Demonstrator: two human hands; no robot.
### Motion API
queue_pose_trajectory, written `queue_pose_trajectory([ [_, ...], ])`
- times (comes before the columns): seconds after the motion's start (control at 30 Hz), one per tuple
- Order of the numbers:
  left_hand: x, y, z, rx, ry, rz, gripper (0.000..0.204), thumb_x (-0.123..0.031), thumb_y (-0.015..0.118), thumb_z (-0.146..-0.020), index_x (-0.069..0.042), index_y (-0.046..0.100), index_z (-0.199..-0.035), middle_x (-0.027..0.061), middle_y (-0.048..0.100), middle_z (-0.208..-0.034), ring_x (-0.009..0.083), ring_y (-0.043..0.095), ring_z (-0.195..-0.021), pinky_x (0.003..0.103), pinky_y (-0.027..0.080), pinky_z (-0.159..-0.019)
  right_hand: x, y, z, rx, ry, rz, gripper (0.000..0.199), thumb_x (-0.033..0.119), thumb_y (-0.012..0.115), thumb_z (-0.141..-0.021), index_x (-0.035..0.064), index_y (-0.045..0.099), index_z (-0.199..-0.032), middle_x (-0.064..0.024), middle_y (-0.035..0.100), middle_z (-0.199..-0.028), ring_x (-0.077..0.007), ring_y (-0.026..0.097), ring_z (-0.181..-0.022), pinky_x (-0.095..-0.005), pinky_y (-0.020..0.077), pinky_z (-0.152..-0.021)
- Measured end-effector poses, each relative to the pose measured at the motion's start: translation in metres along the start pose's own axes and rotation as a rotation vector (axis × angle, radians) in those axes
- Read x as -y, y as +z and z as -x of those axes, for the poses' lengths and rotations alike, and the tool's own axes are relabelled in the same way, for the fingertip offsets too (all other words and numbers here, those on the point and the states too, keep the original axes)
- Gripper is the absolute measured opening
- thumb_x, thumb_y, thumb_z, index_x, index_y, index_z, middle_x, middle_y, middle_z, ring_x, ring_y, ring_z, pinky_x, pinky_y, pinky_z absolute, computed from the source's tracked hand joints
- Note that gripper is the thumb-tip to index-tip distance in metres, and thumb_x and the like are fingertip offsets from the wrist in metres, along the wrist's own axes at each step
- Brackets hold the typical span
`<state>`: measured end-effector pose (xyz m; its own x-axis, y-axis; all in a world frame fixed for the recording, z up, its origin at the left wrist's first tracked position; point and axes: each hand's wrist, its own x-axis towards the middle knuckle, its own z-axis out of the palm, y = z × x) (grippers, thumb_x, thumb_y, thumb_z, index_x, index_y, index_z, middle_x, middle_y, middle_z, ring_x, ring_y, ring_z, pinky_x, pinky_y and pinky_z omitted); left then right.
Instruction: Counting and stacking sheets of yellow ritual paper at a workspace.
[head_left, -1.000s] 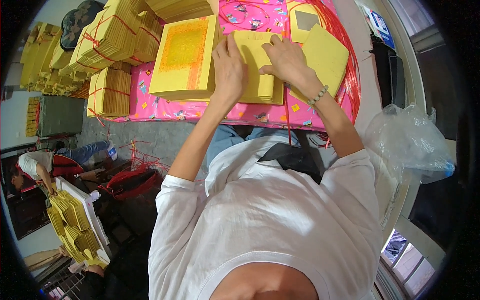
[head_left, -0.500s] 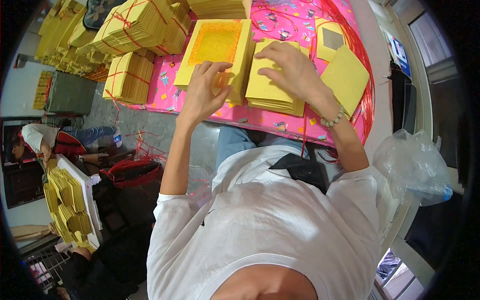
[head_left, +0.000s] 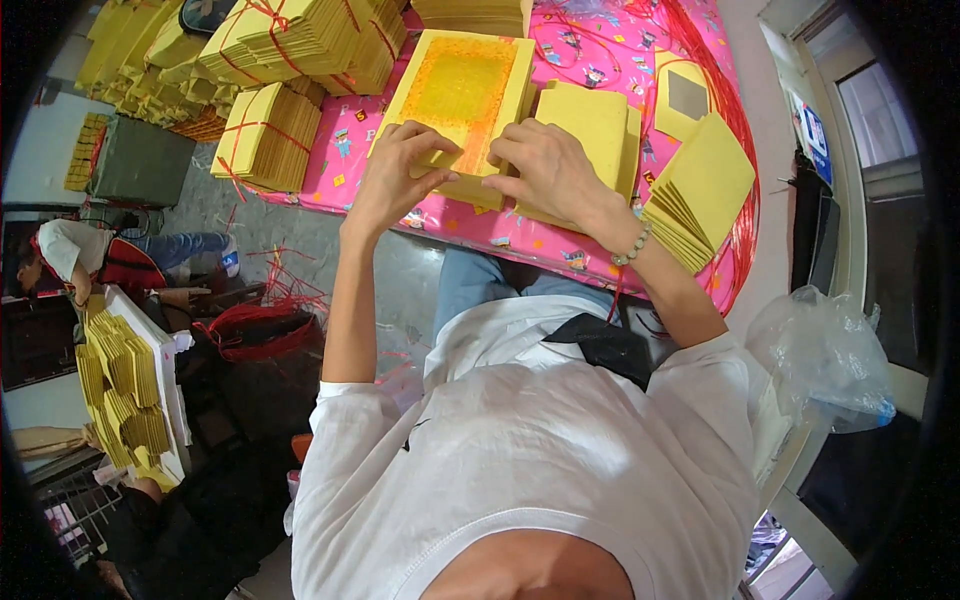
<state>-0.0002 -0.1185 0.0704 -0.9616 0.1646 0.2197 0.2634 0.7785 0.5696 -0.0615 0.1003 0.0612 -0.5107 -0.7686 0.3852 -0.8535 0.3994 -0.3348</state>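
Observation:
A thick stack of yellow paper [head_left: 457,85] with an orange printed panel lies in front of me on a pink patterned tabletop [head_left: 340,140]. My left hand [head_left: 398,178] is at its near left corner, fingers curled over the edge and thumb below. At the near right corner my right hand [head_left: 552,172], wearing a bead bracelet, holds the edge in the same curled way. How many sheets they pinch is hidden. Beside the right hand lies a plain yellow paper stack [head_left: 588,115], and beyond it a fanned yellow bundle [head_left: 703,185].
Yellow bundles tied with red string [head_left: 262,140] fill the left of the table. Loose red strings [head_left: 742,220] hang along its right edge. A yellow piece with a grey square [head_left: 682,95] lies nearby. Another person [head_left: 85,255] is at a yellow pile, left. A plastic bag [head_left: 825,350] hangs right.
My right hand has moved left from the plain stack to the printed stack's near edge. My left hand has come down onto its near left corner. The fanned bundle shows more spread edges.

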Motion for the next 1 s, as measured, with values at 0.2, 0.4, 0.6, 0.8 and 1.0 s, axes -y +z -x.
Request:
queue_pose_trajectory([
  [0.2,0.012,0.0,0.001,0.015,0.013,0.085,0.022,-0.021,0.073,-0.075,-0.014,0.074,-0.095,0.0056,0.062,-0.095,0.0247,0.053,-0.097,0.037,0.045,-0.085,0.0,-0.003,-0.003,-0.006,0.064,-0.111,0.021,0.025,0.064,-0.081,0.0043,0.064,-0.077,-0.0112,0.059,-0.077,-0.0304,0.06,-0.078,-0.0423,0.0484,-0.068],
  [0.4,0.016,0.003,0.001,0.01,0.006,0.108,0.019,-0.024,0.07,-0.08,-0.015,0.074,-0.096,0.0053,0.061,-0.095,0.024,0.054,-0.096,0.036,0.046,-0.084,-0.001,-0.006,-0.003,0.033,0.13,-0.133,0.022,0.024,0.062,-0.084,0.0032,0.067,-0.083,-0.0089,0.06,-0.081,-0.027,0.059,-0.077,-0.0379,0.0481,-0.068],
  [0.6,0.017,0.003,-0.001,0.015,-0.009,0.115,0.02,-0.027,0.068,-0.081,-0.015,0.074,-0.095,0.0061,0.061,-0.094,0.0245,0.054,-0.096,0.036,0.046,-0.084,-0.002,-0.004,-0.003,0.058,0.2,-0.161,0.024,0.025,0.061,-0.084,0.003,0.068,-0.08,-0.0098,0.061,-0.081,-0.0281,0.06,-0.076,-0.0384,0.0479,-0.069],
  [0.8,0.017,0.003,-0.002,0.011,-0.028,0.113,0.019,-0.026,0.069,-0.082,-0.011,0.074,-0.093,0.0071,0.061,-0.094,0.0252,0.055,-0.096,0.037,0.046,-0.084,-0.002,-0.003,-0.004,0.034,0.214,-0.195,0.024,0.025,0.061,-0.084,0.0026,0.069,-0.081,-0.0118,0.062,-0.078,-0.0289,0.06,-0.074,-0.0379,0.0474,-0.068],
  [1.0,0.003,-0.007,-0.003,0.004,0.03,0.024,0.022,-0.018,0.067,-0.082,-0.009,0.069,-0.101,0.0084,0.062,-0.097,0.0277,0.055,-0.097,0.039,0.045,-0.084,0.0,-0.008,-0.007,0.017,0.311,-0.227,0.029,0.028,0.059,-0.087,0.0002,0.067,-0.086,-0.0146,0.061,-0.068,-0.03,0.06,-0.06,-0.0377,0.0463,-0.059],
])
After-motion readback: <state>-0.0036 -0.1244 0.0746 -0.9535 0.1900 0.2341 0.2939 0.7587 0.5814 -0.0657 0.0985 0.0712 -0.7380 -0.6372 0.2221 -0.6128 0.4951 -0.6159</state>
